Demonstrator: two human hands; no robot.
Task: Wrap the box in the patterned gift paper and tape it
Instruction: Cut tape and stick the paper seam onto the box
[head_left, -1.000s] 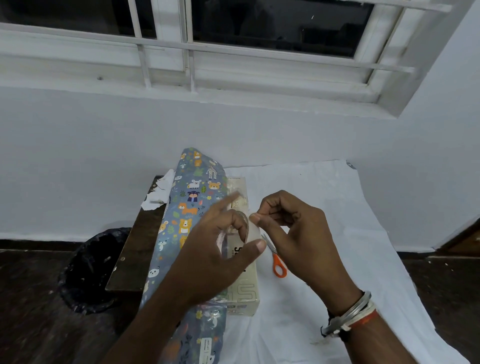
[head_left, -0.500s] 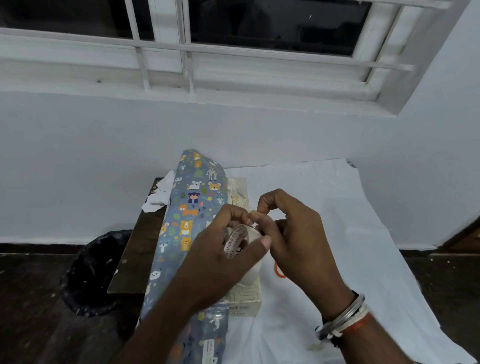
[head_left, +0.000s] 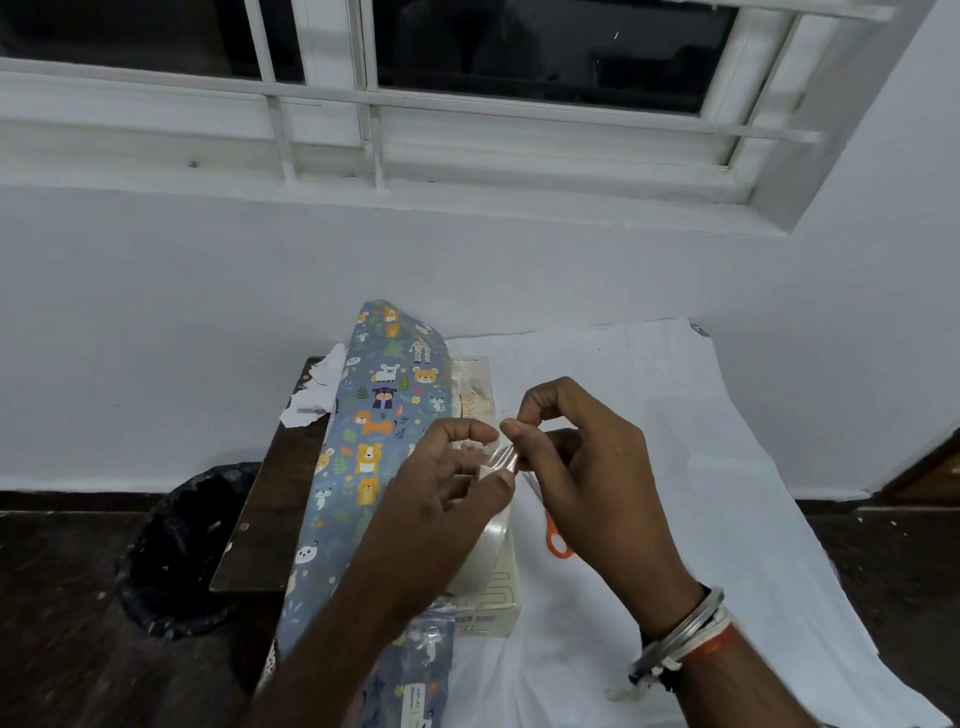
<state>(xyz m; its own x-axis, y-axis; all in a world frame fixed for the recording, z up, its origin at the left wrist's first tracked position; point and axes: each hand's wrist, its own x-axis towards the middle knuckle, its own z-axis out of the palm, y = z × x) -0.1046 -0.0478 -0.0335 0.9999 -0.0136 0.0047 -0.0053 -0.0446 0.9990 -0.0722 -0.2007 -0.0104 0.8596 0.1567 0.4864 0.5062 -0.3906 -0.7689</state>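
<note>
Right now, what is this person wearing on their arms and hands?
No sleeves or gloves show. The left hand and forearm wear nothing. The right hand has at its wrist thin silver metal bangles, white cord, an orange-red thread band and a dark strap.

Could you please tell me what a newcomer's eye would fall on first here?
Two hands meet mid-frame: the left hand holds a clear tape roll while the right hand pinches its loose strip. Left of them the animal-print gift paper lies against the box on a white cloth. Orange scissors peek out under the right hand.
</note>
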